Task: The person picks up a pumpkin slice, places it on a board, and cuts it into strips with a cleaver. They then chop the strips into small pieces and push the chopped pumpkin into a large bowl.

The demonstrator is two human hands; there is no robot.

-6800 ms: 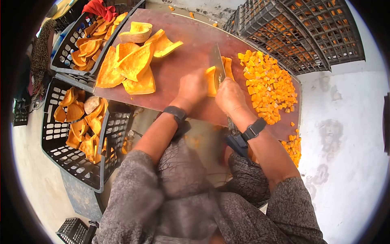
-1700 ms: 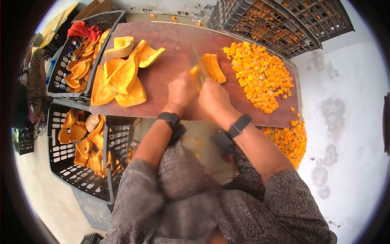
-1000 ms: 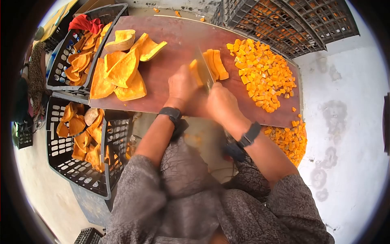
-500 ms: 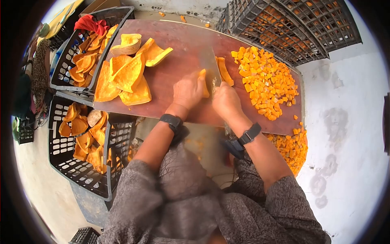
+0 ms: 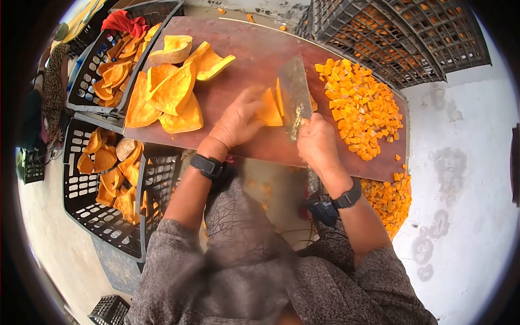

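Cleaver (image 5: 295, 95) lifted, blade turned flat versus 0.5 s ago; right hand (image 5: 318, 145) gripped its handle, left hand (image 5: 236, 120) pinned pumpkin slices (image 5: 269, 104) mid-frame.

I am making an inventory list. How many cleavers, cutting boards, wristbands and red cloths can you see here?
Cleaver: 1
Cutting board: 1
Wristbands: 2, left and right
Red cloth: 1
Total: 5

I work in a rough food-prep yard rather than a home kitchen: my big wooden board (image 5: 244, 54) rests over black plastic crates (image 5: 103, 200) of pumpkin pieces, on stained bare concrete floor (image 5: 460, 179), with heaped orange cubes (image 5: 360, 111).
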